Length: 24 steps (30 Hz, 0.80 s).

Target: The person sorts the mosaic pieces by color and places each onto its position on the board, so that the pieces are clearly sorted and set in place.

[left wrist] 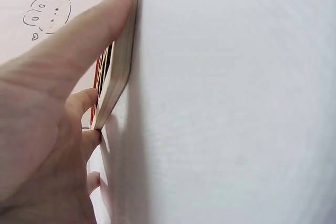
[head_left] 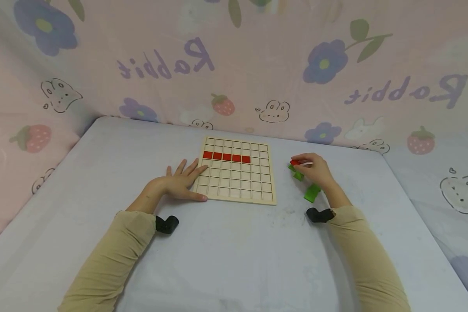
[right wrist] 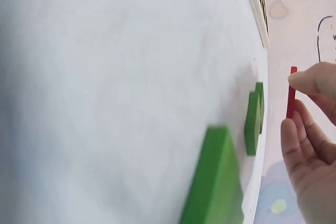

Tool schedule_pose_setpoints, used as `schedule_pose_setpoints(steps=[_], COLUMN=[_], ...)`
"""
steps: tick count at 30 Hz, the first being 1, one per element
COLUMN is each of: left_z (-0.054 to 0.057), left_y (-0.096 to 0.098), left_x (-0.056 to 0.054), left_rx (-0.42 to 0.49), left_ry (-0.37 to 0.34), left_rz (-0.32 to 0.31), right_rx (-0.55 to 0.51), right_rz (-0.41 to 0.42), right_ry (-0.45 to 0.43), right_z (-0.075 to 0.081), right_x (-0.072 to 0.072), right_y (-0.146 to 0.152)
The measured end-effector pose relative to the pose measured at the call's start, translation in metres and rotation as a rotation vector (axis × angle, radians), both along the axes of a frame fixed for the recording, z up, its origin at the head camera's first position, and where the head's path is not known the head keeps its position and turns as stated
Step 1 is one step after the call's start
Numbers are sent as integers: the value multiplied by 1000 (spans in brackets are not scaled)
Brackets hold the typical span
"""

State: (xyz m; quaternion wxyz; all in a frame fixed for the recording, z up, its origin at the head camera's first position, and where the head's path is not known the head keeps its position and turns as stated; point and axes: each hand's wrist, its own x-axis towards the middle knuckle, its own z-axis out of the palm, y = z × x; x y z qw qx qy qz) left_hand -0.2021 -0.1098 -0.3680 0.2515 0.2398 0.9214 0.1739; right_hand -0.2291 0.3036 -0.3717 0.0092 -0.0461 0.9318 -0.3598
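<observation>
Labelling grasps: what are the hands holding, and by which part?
Right hand: a red tile, pinched near its opposite ends. Left hand: nothing gripped; it touches the board at its left edge.

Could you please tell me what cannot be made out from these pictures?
Head view: left edge of the grid board, partly covered by the left hand.
Head view: full outline of the red piece, partly covered by the right hand.
Right wrist view: end of the nearest green piece, cut off by the bottom edge.
Left wrist view: the board's face, nearly edge-on and partly behind that hand.
</observation>
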Motion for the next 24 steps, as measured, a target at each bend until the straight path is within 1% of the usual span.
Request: schedule_pose_setpoints(steps=[8,15,21,24], left_z=[-1,1,1,1], left_y=[0,0,0,0], left_x=[1,1,1,1], left_rx=[7,6,-2,0], left_ry=[-3,-1,0,2], left_rz=[-1,-4,-3,-2], right_rx=[-38,-50,-101,-101], right_rz=[5,17,44,61], right_ry=[12,18,20,24], right_z=[-2,-3,-3,-2], right_x=[-2,-5,-8,-8], right_y=[-13,-20,-26,-31])
